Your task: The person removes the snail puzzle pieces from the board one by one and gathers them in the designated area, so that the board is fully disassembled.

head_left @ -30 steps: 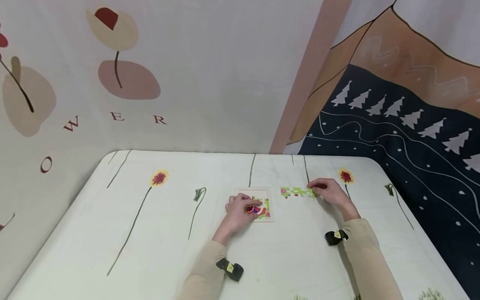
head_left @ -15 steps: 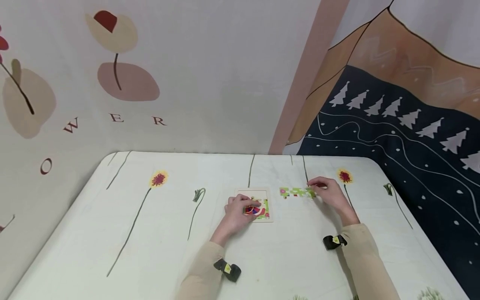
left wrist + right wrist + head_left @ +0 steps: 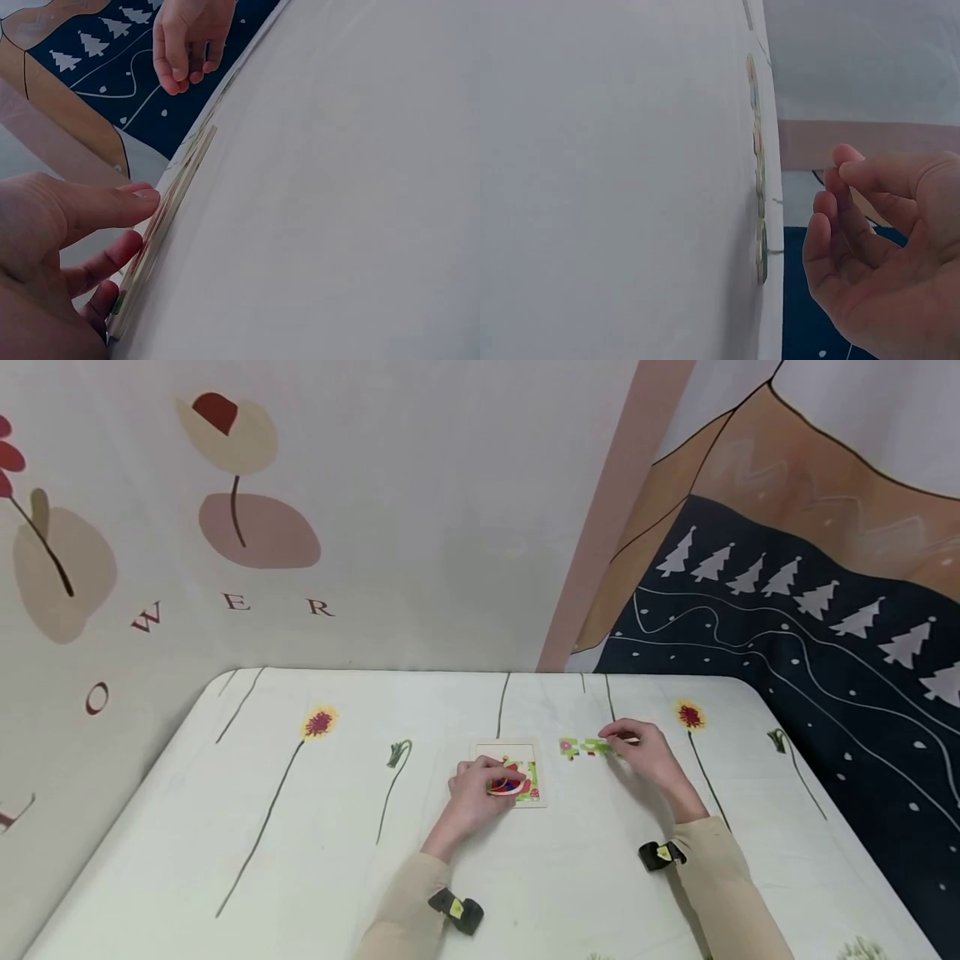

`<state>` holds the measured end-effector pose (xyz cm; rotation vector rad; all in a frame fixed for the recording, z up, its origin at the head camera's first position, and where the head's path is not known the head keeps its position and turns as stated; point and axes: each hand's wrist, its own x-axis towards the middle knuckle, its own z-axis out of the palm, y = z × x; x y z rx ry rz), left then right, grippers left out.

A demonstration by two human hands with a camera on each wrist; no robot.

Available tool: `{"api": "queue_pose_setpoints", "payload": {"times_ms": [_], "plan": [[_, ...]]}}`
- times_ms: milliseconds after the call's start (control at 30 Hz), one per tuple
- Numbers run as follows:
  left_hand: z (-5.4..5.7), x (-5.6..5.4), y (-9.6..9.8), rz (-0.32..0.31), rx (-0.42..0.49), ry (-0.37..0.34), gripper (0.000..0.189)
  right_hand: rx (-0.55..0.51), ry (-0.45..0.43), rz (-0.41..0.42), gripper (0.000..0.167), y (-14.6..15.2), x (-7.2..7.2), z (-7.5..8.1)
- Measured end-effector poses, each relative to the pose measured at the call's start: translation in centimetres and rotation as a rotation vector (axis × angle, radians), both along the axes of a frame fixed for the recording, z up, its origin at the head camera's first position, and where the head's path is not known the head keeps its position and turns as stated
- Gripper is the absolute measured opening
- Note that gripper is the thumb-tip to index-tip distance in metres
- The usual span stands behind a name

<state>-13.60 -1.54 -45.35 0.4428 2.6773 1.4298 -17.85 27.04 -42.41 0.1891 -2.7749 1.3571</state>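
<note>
A small picture jigsaw [image 3: 532, 772] in a square pale tray lies mid-table, its upper part bare. My left hand [image 3: 474, 787] rests on the tray's left side, fingers and thumb spread over the picture and hiding part of it. In the left wrist view the tray [image 3: 174, 199] shows edge-on, with the thumb tip over it. To its right lie loose green jigsaw pieces [image 3: 569, 748] in a row. My right hand [image 3: 643, 753] hovers over the right end of that row. Its fingers [image 3: 821, 232] are loosely bent, thumb tip near the index fingertip, and nothing shows between them.
A white cloth with printed flowers covers the table [image 3: 570, 877]. Behind stands a pale curtain [image 3: 420, 527] with printed shapes, and at the right a dark hanging [image 3: 720, 602] with trees. A black wrist camera [image 3: 457, 910] is strapped on each sleeve.
My right hand has shifted a little to the left along the row of jigsaw pieces and now covers its right end. The left hand stays on the jigsaw.
</note>
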Motion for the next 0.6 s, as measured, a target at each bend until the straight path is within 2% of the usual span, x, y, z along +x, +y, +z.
{"api": "queue_pose_setpoints", "payload": {"times_ms": [233, 600], "plan": [[0.0, 0.4, -0.1, -0.030, -0.011, -0.007, 0.028, 0.003, -0.014, 0.035, 0.015, -0.5, 0.2, 0.1], [-0.2, 0.3, -0.4, -0.072, -0.012, 0.033, 0.025, -0.024, -0.018, 0.127, 0.014, -2.2, 0.2, 0.1]]}}
